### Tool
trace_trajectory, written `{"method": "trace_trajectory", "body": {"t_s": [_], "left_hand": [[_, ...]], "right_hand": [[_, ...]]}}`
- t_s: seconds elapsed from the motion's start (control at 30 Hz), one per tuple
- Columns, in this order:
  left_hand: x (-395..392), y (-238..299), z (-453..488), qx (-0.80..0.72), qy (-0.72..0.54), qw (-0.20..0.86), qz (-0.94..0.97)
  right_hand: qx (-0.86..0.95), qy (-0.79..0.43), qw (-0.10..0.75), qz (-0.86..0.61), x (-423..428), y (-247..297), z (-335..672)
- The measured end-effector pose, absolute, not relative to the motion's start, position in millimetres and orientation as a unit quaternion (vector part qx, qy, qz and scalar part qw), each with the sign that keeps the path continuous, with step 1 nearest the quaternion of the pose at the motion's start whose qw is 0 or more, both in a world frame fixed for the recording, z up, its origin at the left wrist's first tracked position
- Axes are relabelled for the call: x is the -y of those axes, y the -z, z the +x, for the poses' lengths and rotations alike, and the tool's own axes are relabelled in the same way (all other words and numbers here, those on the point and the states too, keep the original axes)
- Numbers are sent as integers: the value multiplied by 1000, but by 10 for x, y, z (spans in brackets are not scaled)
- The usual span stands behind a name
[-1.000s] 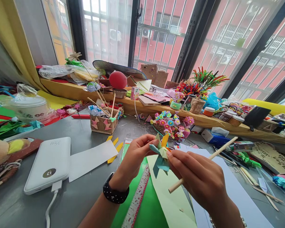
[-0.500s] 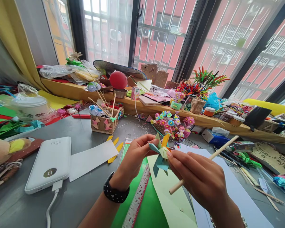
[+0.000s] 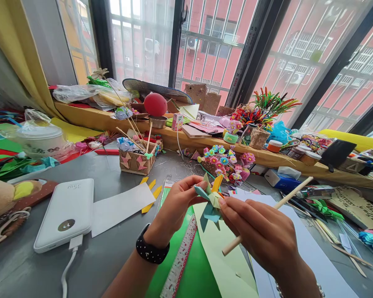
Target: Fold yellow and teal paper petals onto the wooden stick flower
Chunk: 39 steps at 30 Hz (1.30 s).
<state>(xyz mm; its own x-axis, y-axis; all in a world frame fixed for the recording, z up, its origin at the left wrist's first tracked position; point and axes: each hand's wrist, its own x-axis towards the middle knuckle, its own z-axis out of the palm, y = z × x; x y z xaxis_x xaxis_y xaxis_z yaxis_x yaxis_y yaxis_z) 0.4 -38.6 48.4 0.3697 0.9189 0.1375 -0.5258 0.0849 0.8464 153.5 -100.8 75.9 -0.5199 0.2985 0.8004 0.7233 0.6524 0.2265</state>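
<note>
Between my hands is a folded paper pinwheel (image 3: 211, 210) with blue, pale green and orange points. My left hand (image 3: 177, 207) pinches one of its pale points between thumb and fingers. With thumb and fingertips my right hand (image 3: 261, 231) grips the pinwheel near its centre. A thin wooden stick (image 3: 294, 193) also runs through the right hand, sticking out on both sides of it. Below lie a pale green paper sheet (image 3: 225, 256), a patterned ruler (image 3: 180, 260) and a green surface (image 3: 195, 277).
At left a white power bank (image 3: 65, 211) with a cable lies beside a white paper strip (image 3: 121, 213) and yellow paper pieces (image 3: 157, 193). Farther back stand a cardboard box (image 3: 136, 161) of sticks and a bunch of crocheted flowers (image 3: 220, 159). White paper (image 3: 311, 244) lies at right.
Both hands keep their hold on the pinwheel with hardly any movement. The whole view has shifted very slightly.
</note>
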Motion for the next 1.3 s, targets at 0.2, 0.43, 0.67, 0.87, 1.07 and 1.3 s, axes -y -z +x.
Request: {"method": "trace_trajectory", "body": {"t_s": [0.2,0.43,0.67,0.87,1.07,1.3], "left_hand": [[383,-485,4,-222,-515,704,437],[384,-485,0,-226,-518,705,429],[393,-499,-6,-231,-515,699,440],[414,-509,10,-212,-531,692,441],[469,-571,-22,-177,-572,652,465],[436,-567,-54,-192,-540,707,414]], "right_hand": [[826,280,380,-310,1011,-760,1532],[829,280,380,-301,1018,-757,1527],[827,270,388,-306,1027,-756,1536],[826,278,386,-303,1023,-772,1552],[797,180,466,-339,1068,-877,1528],[708,183,538,-419,1097,-893,1510]]}}
